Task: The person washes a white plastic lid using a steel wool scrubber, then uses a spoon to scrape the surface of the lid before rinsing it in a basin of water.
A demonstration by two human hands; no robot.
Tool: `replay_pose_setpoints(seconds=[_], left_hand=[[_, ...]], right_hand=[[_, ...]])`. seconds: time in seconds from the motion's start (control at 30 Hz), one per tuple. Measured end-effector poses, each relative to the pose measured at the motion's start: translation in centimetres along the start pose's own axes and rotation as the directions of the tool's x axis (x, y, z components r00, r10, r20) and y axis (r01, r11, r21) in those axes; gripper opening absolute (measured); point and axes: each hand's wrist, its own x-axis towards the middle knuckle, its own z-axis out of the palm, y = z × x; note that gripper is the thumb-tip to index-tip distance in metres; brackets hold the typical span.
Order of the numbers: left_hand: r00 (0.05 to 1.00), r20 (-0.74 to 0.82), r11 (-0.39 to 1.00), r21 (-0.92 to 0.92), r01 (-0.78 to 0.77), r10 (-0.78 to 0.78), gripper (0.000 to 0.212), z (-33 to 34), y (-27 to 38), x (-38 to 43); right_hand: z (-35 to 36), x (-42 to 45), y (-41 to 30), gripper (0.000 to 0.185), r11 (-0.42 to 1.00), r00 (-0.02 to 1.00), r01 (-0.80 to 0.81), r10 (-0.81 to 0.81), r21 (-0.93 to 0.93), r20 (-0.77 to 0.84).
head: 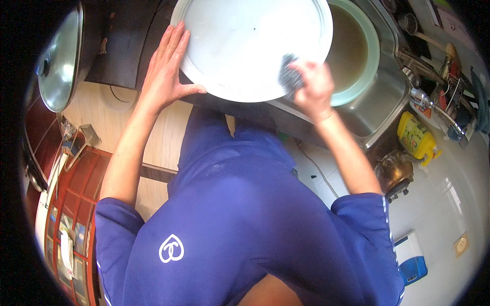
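Note:
A large round white lid or tray [237, 49] lies before me, its top edge cut off by the frame. My left hand [168, 65] rests on its left rim, fingers stretched along the edge and thumb under the near side. My right hand [314, 84], blurred, grips a grey metal scouring pad [291, 74] against the lid's right side, near the rim. Partly behind the lid, a pale green basin [373, 49] holding murky brownish water [346, 46] sits in a stainless steel sink [386, 91].
A faucet with a flexible metal hose [432, 103], a yellow bottle [415, 134] and a metal kettle [394, 168] stand right of the sink. At the far left is a glass pan lid [61, 65]; below it, a red-framed cabinet [82, 183].

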Motion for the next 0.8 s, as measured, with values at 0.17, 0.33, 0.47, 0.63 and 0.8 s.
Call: replay_pose_setpoints(seconds=[0.17,0.33,0.47,0.63,0.8], left_hand=[[1.000,-0.025,1.000,-0.015,-0.003,0.003,0.134,0.4,0.0,0.0],[0.999,-0.027,0.999,-0.018,-0.033,0.032,0.133,0.4,0.1,0.3],[0.999,-0.012,0.999,-0.016,-0.042,0.041,0.133,0.2,-0.2,0.5],[0.999,0.049,1.000,0.007,0.007,-0.007,0.130,-0.3,0.5,0.2],[0.995,0.102,1.000,-0.020,0.021,-0.018,0.130,-1.2,0.4,0.4]], right_hand=[[0.0,0.7,-0.7,0.037,0.984,0.989,-0.143,0.137,-0.106,-0.062],[5.7,2.4,-10.7,0.039,0.945,0.993,-0.114,0.116,0.306,0.011],[4.7,2.0,-8.0,0.034,0.955,0.993,0.078,-0.100,0.285,0.062],[-2.2,2.8,2.5,0.034,0.988,0.994,-0.078,0.066,-0.132,-0.091],[0.0,-0.1,-2.3,0.039,0.998,0.997,-0.063,0.064,0.025,-0.050]])
